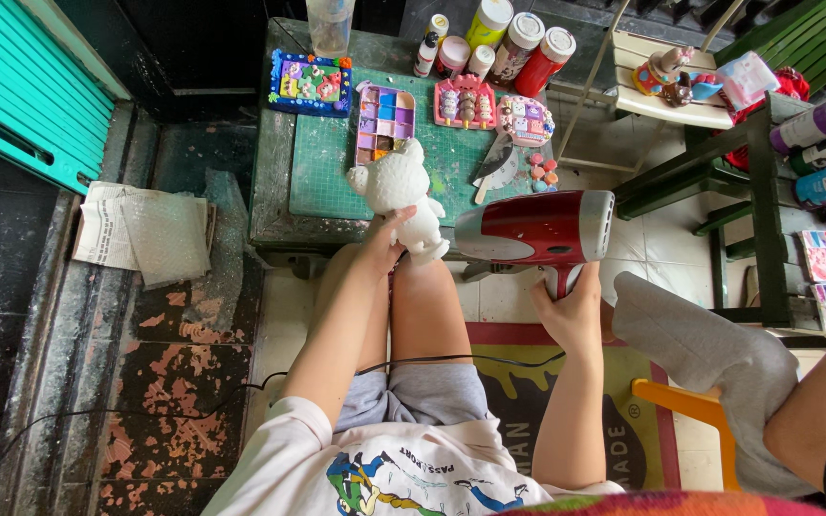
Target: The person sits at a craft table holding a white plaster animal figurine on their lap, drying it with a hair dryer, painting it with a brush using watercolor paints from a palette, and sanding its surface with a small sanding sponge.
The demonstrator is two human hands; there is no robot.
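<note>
White figurine (402, 196) sits clasped atop left hand (381, 237), just beside red hairdryer (537, 227) gripped by right hand (571, 308)

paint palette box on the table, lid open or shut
Open: the paint palette box on the green table shows its purple, blue and pink wells uncovered; no lid lies over them.
</note>
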